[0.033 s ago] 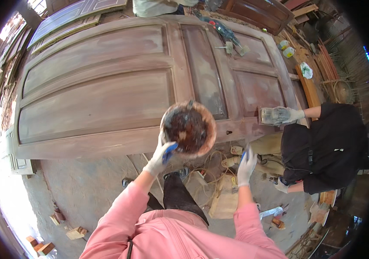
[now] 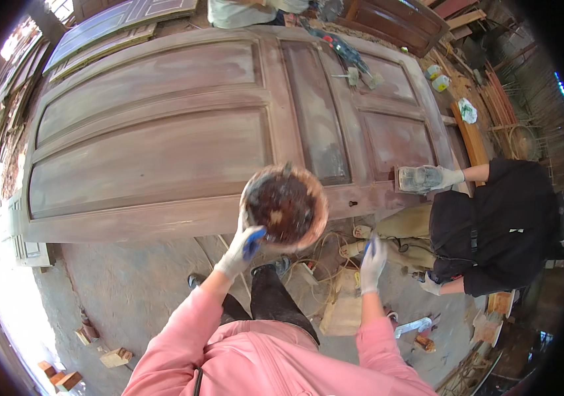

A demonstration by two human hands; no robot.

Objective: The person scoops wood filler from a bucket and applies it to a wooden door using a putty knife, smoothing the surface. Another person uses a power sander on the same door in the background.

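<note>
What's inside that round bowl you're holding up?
The bowl in the left hand holds a dark reddish-brown, wet-looking coating with a pale patch. Its depth and the bottom underneath stay hidden.

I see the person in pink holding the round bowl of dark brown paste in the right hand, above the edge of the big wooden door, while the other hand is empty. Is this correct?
Not quite. The head view shows the left hand holding the bowl by its rim, not the right. The right hand is the empty one, hanging open lower down. The rest is right: the bowl holds dark brown paste and sits above the near edge of the wooden door.
</note>
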